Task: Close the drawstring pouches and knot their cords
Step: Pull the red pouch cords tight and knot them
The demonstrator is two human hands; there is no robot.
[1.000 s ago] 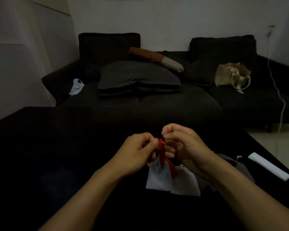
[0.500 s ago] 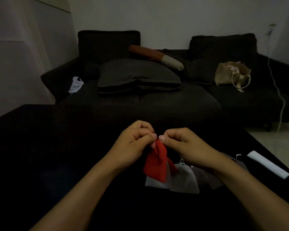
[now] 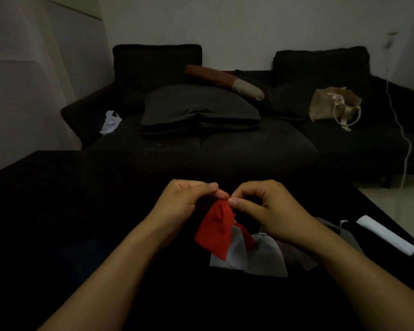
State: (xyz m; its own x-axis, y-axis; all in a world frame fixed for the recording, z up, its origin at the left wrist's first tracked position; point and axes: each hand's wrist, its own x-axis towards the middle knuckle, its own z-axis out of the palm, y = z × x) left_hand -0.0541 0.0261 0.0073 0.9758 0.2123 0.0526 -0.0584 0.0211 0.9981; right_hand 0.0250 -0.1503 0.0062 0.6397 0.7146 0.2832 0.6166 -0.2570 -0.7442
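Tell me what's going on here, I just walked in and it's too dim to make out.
A person is working at a dark table in front of a sofa. The left hand and the right hand both pinch the top of a red pouch, which hangs from them above the table. Light grey pouches lie on the table under it. Whether the cord is knotted yet is not visible.

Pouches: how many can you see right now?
3 plainly: a red pouch held up by the left hand and right hand, two pale pouches on the table beneath. Darker ones may lie beside them.
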